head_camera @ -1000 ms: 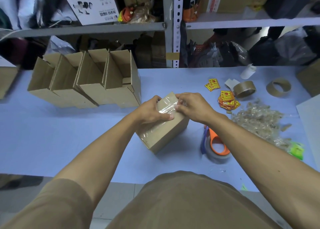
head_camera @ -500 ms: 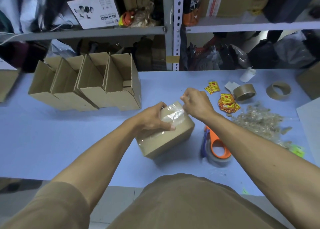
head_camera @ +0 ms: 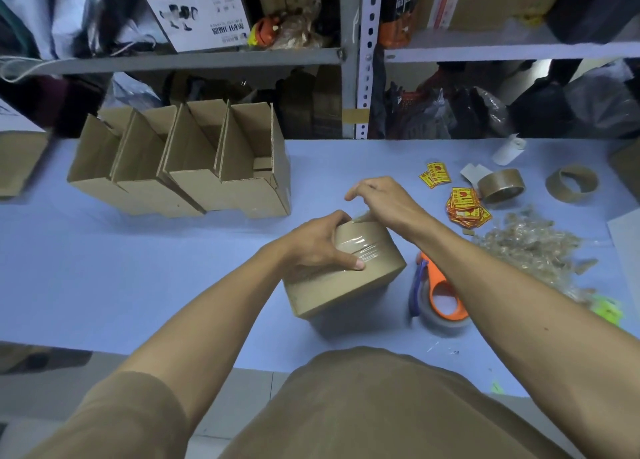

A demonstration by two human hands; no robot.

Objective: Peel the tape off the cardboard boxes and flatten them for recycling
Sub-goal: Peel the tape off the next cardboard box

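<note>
A small sealed cardboard box point(head_camera: 349, 285) wrapped in clear tape sits on the blue table point(head_camera: 138, 271) just in front of me. My left hand point(head_camera: 311, 247) grips the box's top and left side, thumb lying across the shiny tape point(head_camera: 363, 247). My right hand point(head_camera: 384, 198) is at the box's far top edge, fingers curled, pinching a lifted strip of tape there. Several opened cardboard boxes point(head_camera: 183, 167) stand in a row at the back left.
An orange tape dispenser point(head_camera: 440, 295) lies right of the box. Further right are a heap of peeled tape point(head_camera: 533, 250), yellow-red stickers point(head_camera: 465, 207), a brown tape roll point(head_camera: 500, 184) and an empty tape core point(head_camera: 571, 183). Metal shelves point(head_camera: 353, 56) stand behind the table.
My right hand has lifted from the box top and pulled back toward the far edge, drawing tape up. The box has been turned slightly under my left hand.
</note>
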